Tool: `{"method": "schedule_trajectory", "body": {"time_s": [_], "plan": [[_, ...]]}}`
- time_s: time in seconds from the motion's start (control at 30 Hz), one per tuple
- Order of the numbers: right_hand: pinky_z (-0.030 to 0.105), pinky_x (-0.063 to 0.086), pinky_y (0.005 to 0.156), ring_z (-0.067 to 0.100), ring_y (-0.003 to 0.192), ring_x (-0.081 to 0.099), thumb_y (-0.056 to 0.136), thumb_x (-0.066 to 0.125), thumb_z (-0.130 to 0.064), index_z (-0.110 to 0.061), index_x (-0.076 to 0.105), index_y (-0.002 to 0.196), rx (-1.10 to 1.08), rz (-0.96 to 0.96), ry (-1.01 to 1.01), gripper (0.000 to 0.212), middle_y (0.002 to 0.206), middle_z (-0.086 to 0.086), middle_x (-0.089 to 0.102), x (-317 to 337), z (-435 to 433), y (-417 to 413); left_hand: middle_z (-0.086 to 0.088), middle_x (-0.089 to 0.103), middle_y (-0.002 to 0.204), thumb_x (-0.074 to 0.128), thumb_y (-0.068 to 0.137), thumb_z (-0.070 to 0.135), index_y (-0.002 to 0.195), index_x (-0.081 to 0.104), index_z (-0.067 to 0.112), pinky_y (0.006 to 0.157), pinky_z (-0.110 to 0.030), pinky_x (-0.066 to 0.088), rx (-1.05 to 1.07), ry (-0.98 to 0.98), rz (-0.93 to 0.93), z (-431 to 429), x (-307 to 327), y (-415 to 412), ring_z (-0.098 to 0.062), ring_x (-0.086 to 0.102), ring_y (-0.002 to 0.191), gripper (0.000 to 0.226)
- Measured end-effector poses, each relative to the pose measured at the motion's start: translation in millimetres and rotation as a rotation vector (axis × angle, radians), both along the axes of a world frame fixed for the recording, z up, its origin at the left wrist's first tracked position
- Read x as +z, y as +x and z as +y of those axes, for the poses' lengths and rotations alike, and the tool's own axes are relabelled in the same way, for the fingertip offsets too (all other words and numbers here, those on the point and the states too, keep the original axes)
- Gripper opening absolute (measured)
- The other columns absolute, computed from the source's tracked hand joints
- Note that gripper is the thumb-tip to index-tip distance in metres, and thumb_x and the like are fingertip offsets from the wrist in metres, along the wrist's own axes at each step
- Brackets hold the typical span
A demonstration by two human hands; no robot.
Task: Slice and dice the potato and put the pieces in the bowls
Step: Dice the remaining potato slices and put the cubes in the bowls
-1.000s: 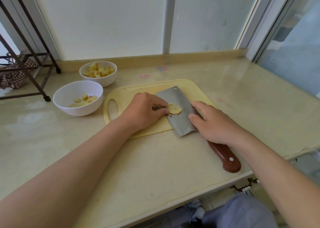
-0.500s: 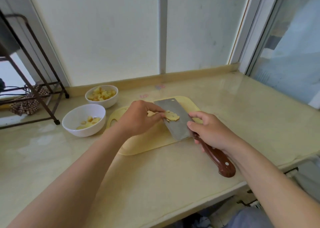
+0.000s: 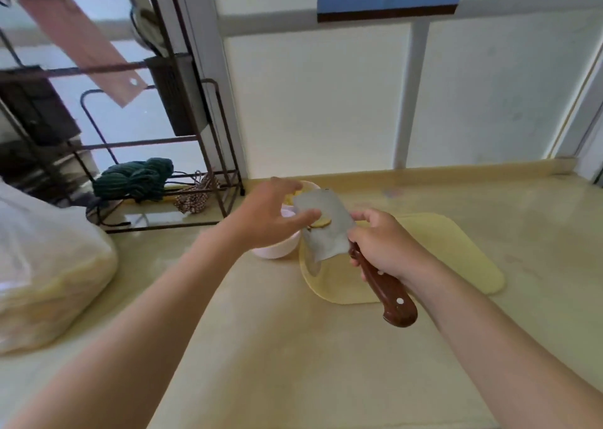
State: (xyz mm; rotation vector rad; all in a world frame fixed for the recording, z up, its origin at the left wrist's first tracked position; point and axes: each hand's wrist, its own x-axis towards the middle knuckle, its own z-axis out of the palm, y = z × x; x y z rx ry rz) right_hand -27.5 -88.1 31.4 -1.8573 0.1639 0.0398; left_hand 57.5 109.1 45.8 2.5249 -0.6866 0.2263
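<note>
Carefully, I'm gripping the cleaver [image 3: 327,232] in my right hand [image 3: 383,247] over the mid-frame bowl [image 3: 277,250], my open left hand [image 3: 264,221] touching the slices [image 3: 322,223], avoiding the edge.

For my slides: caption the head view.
Right hand holds cleaver bearing potato slices by the white bowl; left hand beside them.
</note>
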Motion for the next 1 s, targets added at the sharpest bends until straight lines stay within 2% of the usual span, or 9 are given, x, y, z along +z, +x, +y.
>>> {"method": "schedule_trajectory", "body": {"time_s": [0.2,0.33,0.47,0.63,0.77,0.87,0.93,0.97,1.0], "plan": [[0.032,0.044,0.047,0.017,0.054,0.058,0.099,0.043,-0.006,-0.035,0.055,0.096,0.088,-0.035,-0.047,0.032,0.066,0.005,0.059,4.7,48.7,14.5,-0.003,0.044,0.143,0.051,0.065,0.087,0.145,0.037,0.027,0.108,-0.049,0.033,0.179,0.212,0.013,24.8,-10.5,8.6,-0.03,0.037,0.132,0.1],[0.037,0.045,0.056,0.021,0.06,0.059,0.096,0.042,-0.005,-0.029,0.059,0.104,0.084,-0.033,-0.096,0.031,0.069,0.006,0.061,3.4,58.6,22.6,-0.005,0.044,0.141,0.046,0.066,0.089,0.143,0.036,0.028,0.102,-0.049,0.034,0.258,0.254,0.048,27.4,-20.5,25.3,-0.032,0.037,0.128,0.098],[0.035,0.046,0.054,0.019,0.06,0.061,0.099,0.041,-0.006,-0.028,0.056,0.122,0.078,-0.019,-0.128,0.036,0.077,0.006,0.064,0.7,55.5,25.8,-0.009,0.043,0.14,0.04,0.072,0.087,0.142,0.037,0.029,0.101,-0.05,0.036,0.316,0.285,0.072,26.2,-29.8,42.5,-0.034,0.036,0.128,0.091],[0.037,0.048,0.057,0.017,0.061,0.064,0.099,0.041,-0.008,-0.03,0.053,0.129,0.083,-0.012,-0.186,0.04,0.08,0.007,0.066,-3.5,43.2,27.1,-0.01,0.044,0.139,0.041,0.082,0.078,0.142,0.041,0.032,0.1,-0.045,0.037,0.35,0.202,0.075,26.6,-42.7,56.6,-0.035,0.037,0.127,0.075],[0.032,0.049,0.053,0.015,0.061,0.065,0.099,0.043,-0.011,-0.029,0.054,0.134,0.091,-0.003,-0.227,0.041,0.078,0.006,0.067,-5.4,27.9,25.2,-0.008,0.046,0.139,0.053,0.085,0.063,0.138,0.049,0.03,0.102,-0.045,0.042,0.375,0.071,0.126,28.0,-45.2,61.5,-0.033,0.041,0.129,0.063],[0.028,0.047,0.049,0.012,0.057,0.065,0.1,0.044,-0.012,-0.03,0.054,0.135,0.103,-0.001,-0.252,0.041,0.075,0.002,0.066,-4.7,17.2,21.3,-0.009,0.053,0.134,0.057,0.086,0.045,0.134,0.053,0.026,0.093,-0.045,0.05,0.353,0.036,0.152,31.2,-42.4,63.2,-0.029,0.056,0.114,0.052],[0.025,0.046,0.046,0.012,0.058,0.065,0.1,0.043,-0.013,-0.03,0.053,0.138,0.112,-0.01,-0.278,0.042,0.076,0.002,0.066,-4.2,13.9,19.1,-0.006,0.063,0.115,0.055,0.089,0.035,0.131,0.056,0.023,0.08,-0.035,0.052,0.34,-0.034,0.141,26.7,-40.7,60.2,-0.019,0.064,0.09,0.044],[0.023,0.045,0.045,0.013,0.059,0.066,0.1,0.042,-0.014,-0.03,0.051,0.139,0.117,-0.018,-0.296,0.043,0.076,0.003,0.067,-4.3,13.3,18.3,-0.003,0.065,0.105,0.056,0.088,0.038,0.13,0.058,0.022,0.077,-0.032,0.052,0.344,-0.082,0.141,22.6,-39.8,57.6,-0.016,0.063,0.083,0.046],[0.022,0.044,0.044,0.015,0.061,0.066,0.1,0.042,-0.014,-0.03,0.05,0.14,0.124,-0.027,-0.315,0.044,0.076,0.004,0.068,-4.4,13.6,17.3,-0.001,0.065,0.106,0.056,0.085,0.049,0.131,0.057,0.022,0.082,-0.034,0.051,0.351,-0.116,0.144,17.8,-38.7,55.1,-0.015,0.062,0.089,0.054]]}}
